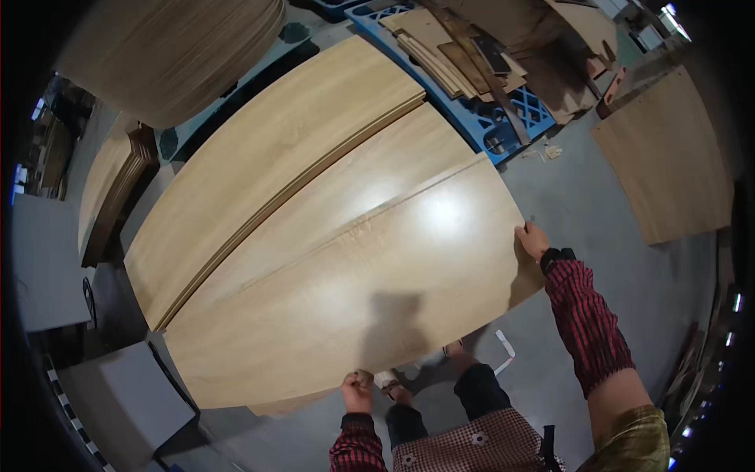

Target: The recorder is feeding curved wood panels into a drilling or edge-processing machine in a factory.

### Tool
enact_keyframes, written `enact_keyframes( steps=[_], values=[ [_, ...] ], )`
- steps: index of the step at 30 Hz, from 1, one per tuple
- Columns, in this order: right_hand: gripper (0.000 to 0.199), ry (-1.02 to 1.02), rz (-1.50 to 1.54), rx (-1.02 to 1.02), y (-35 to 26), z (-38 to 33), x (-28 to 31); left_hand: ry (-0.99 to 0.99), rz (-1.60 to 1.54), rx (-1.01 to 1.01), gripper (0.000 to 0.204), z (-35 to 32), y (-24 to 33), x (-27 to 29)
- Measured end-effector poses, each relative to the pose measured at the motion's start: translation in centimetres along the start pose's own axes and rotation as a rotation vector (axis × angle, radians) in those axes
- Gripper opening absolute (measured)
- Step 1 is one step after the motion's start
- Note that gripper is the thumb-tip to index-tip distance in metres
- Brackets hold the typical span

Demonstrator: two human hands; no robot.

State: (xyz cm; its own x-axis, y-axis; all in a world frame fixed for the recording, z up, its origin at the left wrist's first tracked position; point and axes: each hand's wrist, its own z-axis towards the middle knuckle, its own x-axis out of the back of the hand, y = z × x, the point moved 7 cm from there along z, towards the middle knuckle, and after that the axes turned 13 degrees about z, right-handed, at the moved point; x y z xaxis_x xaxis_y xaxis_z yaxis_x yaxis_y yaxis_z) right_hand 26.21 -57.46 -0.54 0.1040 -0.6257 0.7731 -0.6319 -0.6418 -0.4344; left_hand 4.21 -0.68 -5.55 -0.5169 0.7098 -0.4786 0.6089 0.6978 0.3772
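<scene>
Pale wood makes up the broad sheet (314,322) at the centre, overlapping another sheet (338,189) toward eleven o'clock. At six o'clock the left grip (358,382) is closed on its near edge; at three the right grip (535,239) clasps its right-hand edge. A board stack (291,141) rests at eleven o'clock, and a blue pallet (469,126) at one carries wood offcuts (452,59).

The wooden sheet (346,291) looks smooth and glossy.
</scene>
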Motion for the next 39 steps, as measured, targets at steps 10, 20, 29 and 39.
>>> enact_keyframes(
  steps=[10,20,29,39],
  values=[
    [0.031,-0.443,0.481,0.545,-19.8,8.7,-3.3,0.097,0.434,-0.323,0.021,7.6,2.0,-7.6],
    [0.007,-1.005,0.263,0.244,-12.0,-13.9,-10.3,0.214,0.145,0.278,0.039,-12.5,-4.5,-9.3],
    [0.02,-1.278,-0.08,0.313,-21.8,-41.1,-22.2,0.69,0.876,0.314,0.045,-30.9,-9.6,12.7],
    [0.025,-1.14,-0.275,0.315,-25.3,-54.4,-35.8,0.549,0.061,0.035,0.049,-42.7,-7.0,23.7]
  ],
)
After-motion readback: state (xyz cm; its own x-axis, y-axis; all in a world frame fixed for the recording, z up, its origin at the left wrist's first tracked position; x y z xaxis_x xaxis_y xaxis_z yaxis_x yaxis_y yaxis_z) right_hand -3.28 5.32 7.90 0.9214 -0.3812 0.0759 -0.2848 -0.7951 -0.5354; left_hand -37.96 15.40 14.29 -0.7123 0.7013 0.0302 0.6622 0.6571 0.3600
